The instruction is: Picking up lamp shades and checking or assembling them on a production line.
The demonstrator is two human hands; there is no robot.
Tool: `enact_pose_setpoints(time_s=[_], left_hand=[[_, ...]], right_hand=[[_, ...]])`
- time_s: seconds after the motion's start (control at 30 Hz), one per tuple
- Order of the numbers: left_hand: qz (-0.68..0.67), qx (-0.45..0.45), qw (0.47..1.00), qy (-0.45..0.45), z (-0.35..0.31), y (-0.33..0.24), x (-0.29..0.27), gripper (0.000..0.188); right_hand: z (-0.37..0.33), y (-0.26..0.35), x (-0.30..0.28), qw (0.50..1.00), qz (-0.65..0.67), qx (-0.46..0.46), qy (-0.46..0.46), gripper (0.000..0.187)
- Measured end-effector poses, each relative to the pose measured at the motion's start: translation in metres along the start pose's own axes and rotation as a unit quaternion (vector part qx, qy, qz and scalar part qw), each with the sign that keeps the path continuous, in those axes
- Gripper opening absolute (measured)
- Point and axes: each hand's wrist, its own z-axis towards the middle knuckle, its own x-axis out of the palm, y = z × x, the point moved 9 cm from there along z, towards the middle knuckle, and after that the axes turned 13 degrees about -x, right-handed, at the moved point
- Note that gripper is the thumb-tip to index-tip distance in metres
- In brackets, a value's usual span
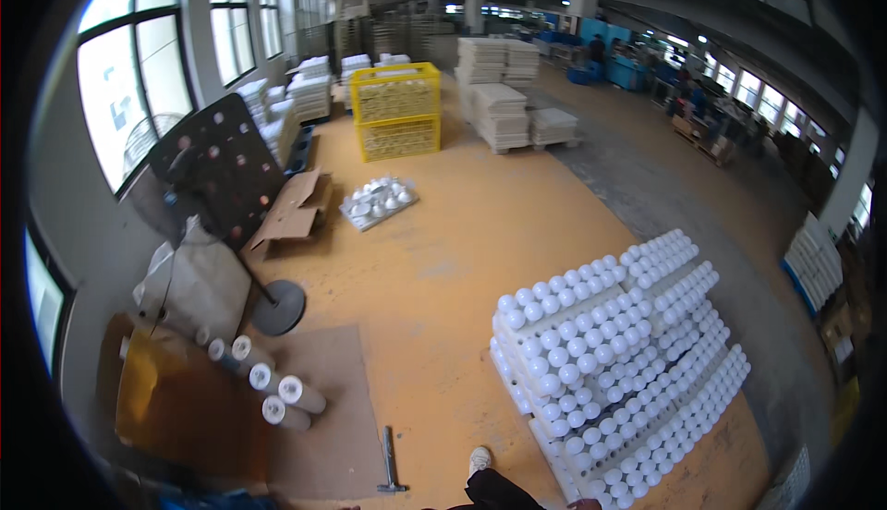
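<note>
At the lower edge only a sliver of my right hand (584, 504) shows, by the near corner of stacked white trays holding rows of round white bulbs (591, 362). Whether it touches the trays I cannot tell. Just a trace of my left hand (349, 508) enters the bottom edge, with its fingers out of sight. Closest to that hand, a T-shaped tool with a long handle (389, 459) lies on the floor beside a flat brown sheet (342, 399). My shoe (479, 459) stands on the orange floor between the tool and the tray stack.
Several film rolls (302, 394) stand at the left, near a fan's round base (278, 308) and a white sack (199, 279). Farther off are a tray of white parts (380, 201), yellow crates (398, 136), opened cardboard (291, 210) and pallet stacks (499, 108).
</note>
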Motion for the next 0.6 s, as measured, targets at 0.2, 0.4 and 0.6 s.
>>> enact_pose_setpoints(time_s=[0.2,0.4,0.6], left_hand=[[0.015,0.097,0.995,-0.002,0.134,-0.204,-0.030,0.031],[-0.016,0.160,0.987,-0.016,0.262,-0.335,-0.092,0.026],[-0.066,0.213,0.973,-0.060,0.347,-0.478,-0.181,0.021]], right_hand=[[0.154,0.339,0.033,0.955,-0.264,-0.126,0.053,0.027],[0.287,0.548,0.092,0.951,-0.156,-0.268,-0.011,0.029],[0.374,0.586,0.127,0.972,-0.183,-0.130,0.063,0.031]])
